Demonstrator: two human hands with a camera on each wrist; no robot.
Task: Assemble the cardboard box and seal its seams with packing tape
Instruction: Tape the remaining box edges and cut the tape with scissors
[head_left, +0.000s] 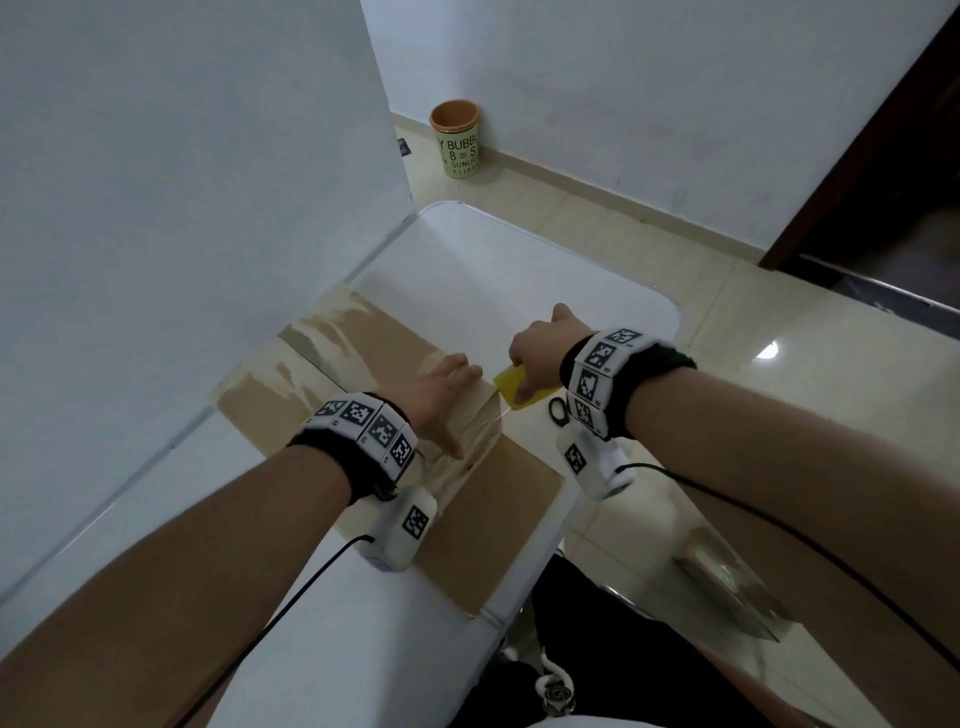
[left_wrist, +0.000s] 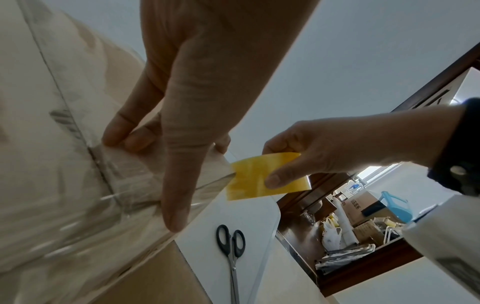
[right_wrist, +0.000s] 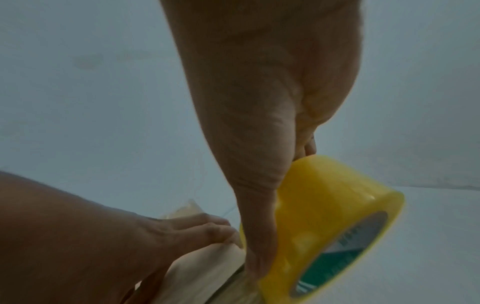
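Observation:
A brown cardboard box (head_left: 363, 358) stands on the white table (head_left: 519, 270) with its top flaps closed. My left hand (head_left: 441, 395) lies flat on the box's right top edge, its fingers straight, pressing clear tape (left_wrist: 135, 176) over the centre seam. My right hand (head_left: 540, 353) grips a yellow roll of packing tape (head_left: 519, 387) just off the box's right edge. A stretch of clear tape runs from the roll (left_wrist: 265, 176) to the box. In the right wrist view the thumb lies across the roll (right_wrist: 324, 216).
Black-handled scissors (left_wrist: 231, 246) lie on the table right of the box, under my right wrist. A white wall panel (head_left: 182, 182) rises on the left. A printed bin (head_left: 456, 137) stands on the floor by the far wall. More cardboard (head_left: 727, 582) lies on the floor to the right.

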